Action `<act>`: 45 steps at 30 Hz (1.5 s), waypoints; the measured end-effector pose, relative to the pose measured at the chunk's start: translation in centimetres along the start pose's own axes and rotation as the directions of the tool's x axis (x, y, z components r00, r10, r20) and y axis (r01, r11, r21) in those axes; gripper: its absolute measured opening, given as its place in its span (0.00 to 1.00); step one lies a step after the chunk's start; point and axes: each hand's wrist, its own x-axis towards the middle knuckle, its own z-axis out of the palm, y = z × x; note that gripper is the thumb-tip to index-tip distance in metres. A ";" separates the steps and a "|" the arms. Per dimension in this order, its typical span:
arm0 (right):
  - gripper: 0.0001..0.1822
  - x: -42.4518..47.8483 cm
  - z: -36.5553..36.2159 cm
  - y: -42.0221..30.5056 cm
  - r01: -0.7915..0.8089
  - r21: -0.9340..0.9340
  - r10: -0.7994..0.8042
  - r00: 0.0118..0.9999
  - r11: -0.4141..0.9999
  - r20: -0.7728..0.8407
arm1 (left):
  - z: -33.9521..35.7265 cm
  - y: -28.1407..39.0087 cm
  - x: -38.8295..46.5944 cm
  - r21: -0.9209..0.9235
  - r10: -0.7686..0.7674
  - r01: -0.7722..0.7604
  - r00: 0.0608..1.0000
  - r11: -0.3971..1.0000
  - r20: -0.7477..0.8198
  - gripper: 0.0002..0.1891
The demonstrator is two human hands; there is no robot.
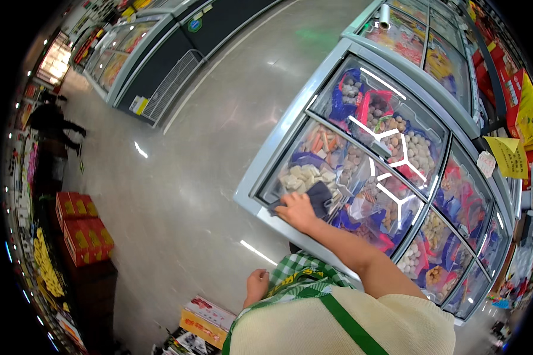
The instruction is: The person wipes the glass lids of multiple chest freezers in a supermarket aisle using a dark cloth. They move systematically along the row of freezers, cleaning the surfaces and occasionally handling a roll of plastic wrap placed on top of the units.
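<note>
My right hand (296, 211) presses a dark grey cloth (320, 198) against the near corner of a chest freezer's glass lid (288, 171). Part of the cloth bunches up beside my fingers. Beneath the glass lie pale frozen pieces (308, 175), orange-and-white sticks (323, 141) and round frozen balls (415, 148) in blue and pink bags. My left hand (257, 284) hangs at my side by the green checked apron (288, 275), its fingers curled and nothing visible in it.
The freezer's light grey frame (266, 165) runs along my right. Red cartons (88, 239) are stacked at left, and a printed box (208, 319) sits on the floor near my left side. Another freezer (146, 66) stands across the aisle, where a person (53, 122) is in the distance.
</note>
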 end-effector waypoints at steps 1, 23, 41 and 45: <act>0.07 1.6 1.0 -0.2 0.003 -0.016 -0.004 0.998 1.000 -0.058 | -0.7 1.3 1.3 0.010 0.037 -0.037 0.999 0.999 0.003 0.16; 0.12 -18.7 -14.3 18.8 -0.927 0.367 0.755 -0.182 0.082 -0.629 | -2.5 28.3 25.0 0.268 0.853 -0.816 0.520 0.513 -0.047 0.18; 0.28 -8.8 -24.2 45.0 -0.991 -0.089 0.581 0.131 0.102 -0.803 | 2.5 40.5 37.8 0.619 0.770 -0.620 0.637 0.482 0.039 0.34; 0.30 5.3 -22.8 45.8 -0.987 -0.117 0.629 0.159 0.109 -0.761 | 2.6 41.3 36.8 0.610 0.699 -0.588 0.711 0.531 0.077 0.33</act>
